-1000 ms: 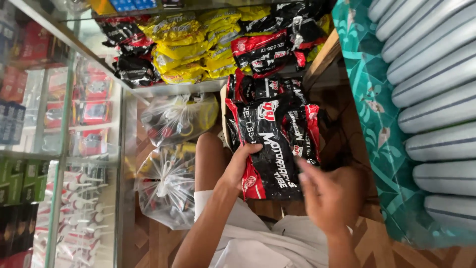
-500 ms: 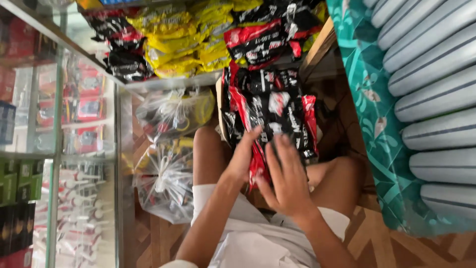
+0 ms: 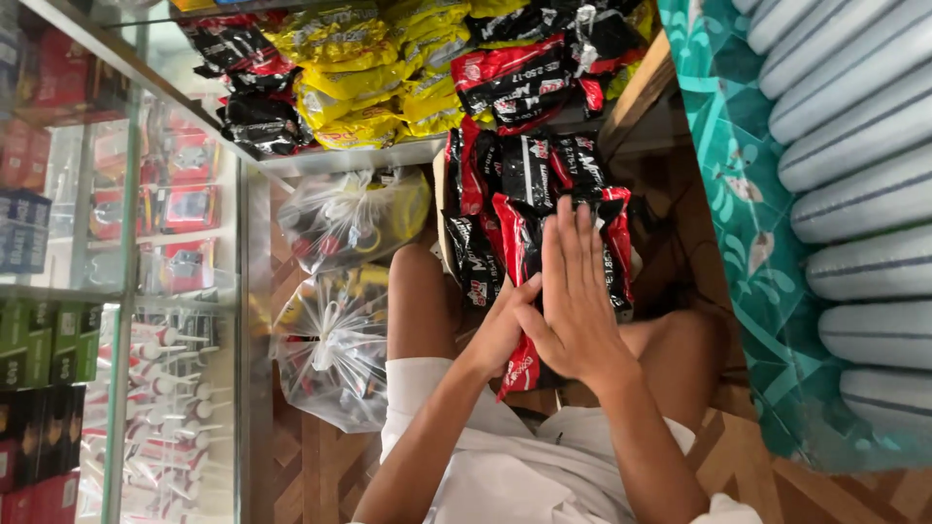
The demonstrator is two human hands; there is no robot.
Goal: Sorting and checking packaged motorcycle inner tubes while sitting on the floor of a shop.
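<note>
Below the yellow packets (image 3: pixel 359 87), right hand (image 3: pixel 573 301) lies flat and open on red-black packets (image 3: pixel 529 209); left hand (image 3: pixel 505 330) grips one's edge.

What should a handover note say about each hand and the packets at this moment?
Right hand: flat, fingers straight, pressing on the red-and-black packets stacked in front of the knees. Left hand: at the stack's near left edge, gripping a packet.
More red-and-black and yellow packets lie on the glass shelf beyond. Two tied clear plastic bags sit on the wooden floor at left.
Done: packets gathered into one pile. Left: the pile is loose, unbagged.
</note>
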